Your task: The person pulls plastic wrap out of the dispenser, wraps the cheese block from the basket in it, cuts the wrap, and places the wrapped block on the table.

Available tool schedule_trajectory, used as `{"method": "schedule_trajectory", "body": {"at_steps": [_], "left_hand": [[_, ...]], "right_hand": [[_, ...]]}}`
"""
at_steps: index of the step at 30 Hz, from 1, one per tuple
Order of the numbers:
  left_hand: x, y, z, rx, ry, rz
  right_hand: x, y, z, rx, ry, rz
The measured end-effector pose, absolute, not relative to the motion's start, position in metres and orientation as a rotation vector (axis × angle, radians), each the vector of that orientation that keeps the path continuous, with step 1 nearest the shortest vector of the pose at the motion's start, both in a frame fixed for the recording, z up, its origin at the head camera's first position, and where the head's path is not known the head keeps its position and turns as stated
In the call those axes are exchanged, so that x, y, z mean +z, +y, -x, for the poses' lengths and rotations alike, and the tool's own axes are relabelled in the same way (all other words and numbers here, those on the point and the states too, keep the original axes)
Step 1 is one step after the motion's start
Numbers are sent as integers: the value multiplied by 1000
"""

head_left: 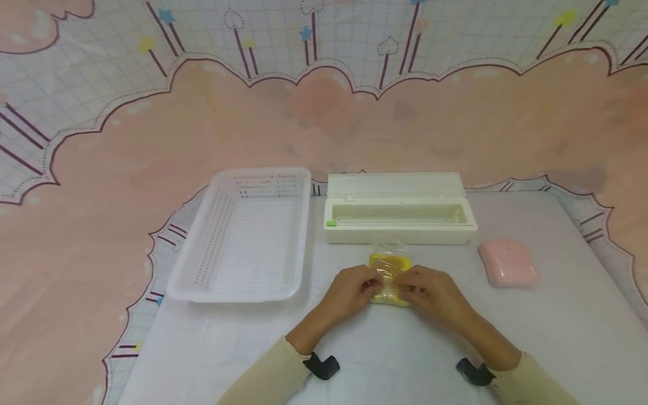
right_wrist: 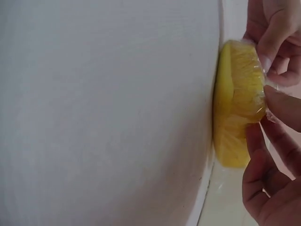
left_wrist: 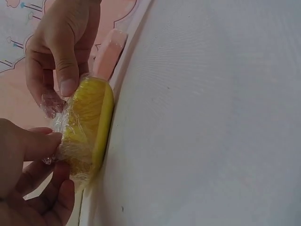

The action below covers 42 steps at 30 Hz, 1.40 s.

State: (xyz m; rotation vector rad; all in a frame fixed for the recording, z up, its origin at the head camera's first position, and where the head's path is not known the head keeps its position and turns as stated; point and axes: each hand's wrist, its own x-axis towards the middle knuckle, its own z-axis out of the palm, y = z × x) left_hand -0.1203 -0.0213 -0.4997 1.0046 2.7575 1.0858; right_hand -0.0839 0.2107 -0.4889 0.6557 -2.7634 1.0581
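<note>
A yellow rounded block (head_left: pixel 388 262), its exact kind unclear, lies on the white-covered table under crinkled clear cling film (head_left: pixel 397 248). My left hand (head_left: pixel 350 289) is at its left side, pinching gathered film between thumb and fingers. From the right, my right hand (head_left: pixel 434 292) pinches the film over the top of the block. In the left wrist view, bunched film (left_wrist: pixel 57 123) stands up between the two hands. The right wrist view shows film drawn tight over the yellow side (right_wrist: pixel 239 87). Fingers cover part of the block's top.
Behind the hands stands a long white box (head_left: pixel 400 236) with its lid raised and a green piece at its left end. A white perforated basket (head_left: pixel 243 295) is to the left. On the right lies a pink rounded block (head_left: pixel 508 263) with a shiny surface.
</note>
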Motion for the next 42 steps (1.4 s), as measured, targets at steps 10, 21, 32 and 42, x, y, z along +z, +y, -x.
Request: {"method": "schedule_trajectory", "body": {"at_steps": [10,21,32,42], "left_hand": [[-493,-28,114,593,2927,-1220],[-480,-38,81,-111,2784,-1351],[-484,-39,82,-119,2749,-1307],[-487,-37,82,-72,2705,-1265]], "right_hand": [[-487,220,88,534,-2553,-1016],[-487,229,71,137,-2682,-1153],[-486,235,65,106,-2758,-1190],[-485,234,63,190,-2990,-1160]]}}
